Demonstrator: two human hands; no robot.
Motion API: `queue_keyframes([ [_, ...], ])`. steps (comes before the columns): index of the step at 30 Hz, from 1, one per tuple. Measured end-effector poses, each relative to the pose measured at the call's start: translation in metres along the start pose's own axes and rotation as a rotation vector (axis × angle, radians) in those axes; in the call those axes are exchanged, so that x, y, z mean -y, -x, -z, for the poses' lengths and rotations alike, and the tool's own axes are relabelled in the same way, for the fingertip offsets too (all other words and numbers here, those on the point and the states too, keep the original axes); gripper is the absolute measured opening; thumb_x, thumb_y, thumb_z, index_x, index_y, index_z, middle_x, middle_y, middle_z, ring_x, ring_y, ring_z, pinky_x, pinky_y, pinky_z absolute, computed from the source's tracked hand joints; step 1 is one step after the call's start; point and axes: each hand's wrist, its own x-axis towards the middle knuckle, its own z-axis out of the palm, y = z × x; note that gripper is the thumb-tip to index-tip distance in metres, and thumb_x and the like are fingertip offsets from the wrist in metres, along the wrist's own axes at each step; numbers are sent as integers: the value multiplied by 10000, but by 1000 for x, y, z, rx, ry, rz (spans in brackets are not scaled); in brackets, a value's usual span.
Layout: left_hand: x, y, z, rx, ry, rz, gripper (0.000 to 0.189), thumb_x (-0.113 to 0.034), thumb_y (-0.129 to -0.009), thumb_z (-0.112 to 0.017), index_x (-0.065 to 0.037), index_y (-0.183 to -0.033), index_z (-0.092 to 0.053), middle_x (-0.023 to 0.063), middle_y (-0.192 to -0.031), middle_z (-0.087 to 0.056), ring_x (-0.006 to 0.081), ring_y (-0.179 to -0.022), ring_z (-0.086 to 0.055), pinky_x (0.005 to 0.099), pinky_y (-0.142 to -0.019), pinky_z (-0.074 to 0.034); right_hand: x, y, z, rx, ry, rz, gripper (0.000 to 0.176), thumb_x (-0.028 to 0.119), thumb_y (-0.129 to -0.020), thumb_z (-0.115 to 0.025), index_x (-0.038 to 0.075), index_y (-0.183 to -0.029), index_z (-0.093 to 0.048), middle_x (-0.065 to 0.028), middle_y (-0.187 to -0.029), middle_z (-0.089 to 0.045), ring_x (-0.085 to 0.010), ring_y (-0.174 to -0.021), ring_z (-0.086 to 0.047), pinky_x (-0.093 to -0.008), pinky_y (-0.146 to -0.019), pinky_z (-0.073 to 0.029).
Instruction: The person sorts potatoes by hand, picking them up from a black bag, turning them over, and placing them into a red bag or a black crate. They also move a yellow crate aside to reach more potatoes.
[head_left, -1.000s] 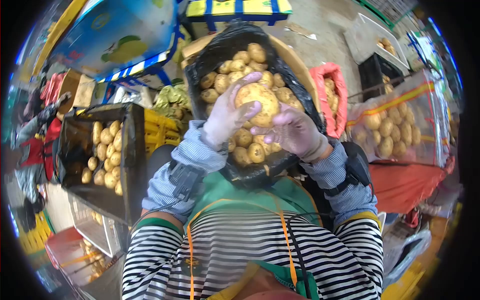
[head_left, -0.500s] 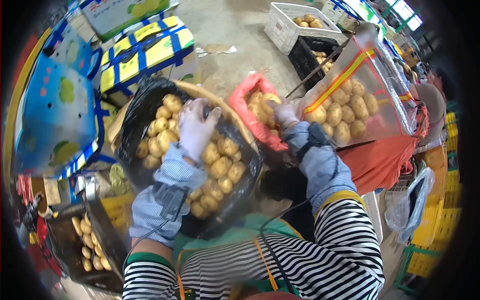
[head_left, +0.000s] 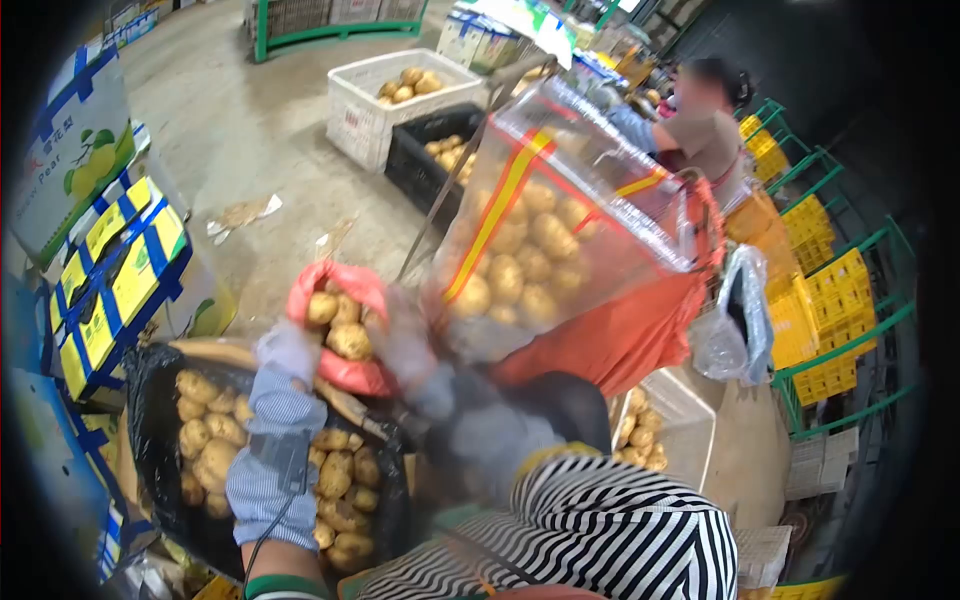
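My left hand (head_left: 285, 352), in a pale glove, hovers over the right rim of a black-lined basket (head_left: 150, 400) heaped with potatoes (head_left: 205, 450). It sits just left of a red mesh bag (head_left: 345, 372) that holds a few potatoes. My right hand (head_left: 405, 345) is a motion blur between the red bag and a large clear plastic bag (head_left: 540, 240) full of potatoes. What either hand holds is not visible.
The clear bag hangs on an orange-red stand (head_left: 620, 335). A white crate (head_left: 365, 115) and a black crate (head_left: 425, 165) with potatoes stand behind on the concrete floor. Pear cartons (head_left: 110, 260) at left, yellow crates (head_left: 825, 300) at right. Another person (head_left: 705, 125) works at the back.
Both hands held one large potato a second ago. The right hand then carried it to the red bag. My view has swung up and right; the left hand moved to the basket's right rim.
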Motion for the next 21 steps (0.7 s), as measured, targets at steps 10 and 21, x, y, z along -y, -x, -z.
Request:
queue_keyframes([
  [10, 25, -3, -6, -36, 272, -46, 353, -253, -716, -675, -63, -1013, -661, 213, -1000, -697, 380, -989, -669, 449, -867, -509, -119, 89, -83, 22, -697, -1054, 496, 333, -860, -715, -33, -1178, -609, -186, -1057, -671, -270, -961, -656, -406, -755, -537],
  [21, 36, 3, -5, -87, 395, -93, 403, -314, -741, -649, -63, -1055, -680, 210, -986, -704, 367, -980, -677, 447, -873, -516, -78, -41, -20, 23, -528, -423, 420, 249, -860, -703, -46, -1153, -640, -160, -1024, -685, -228, -923, -625, -365, -816, -514],
])
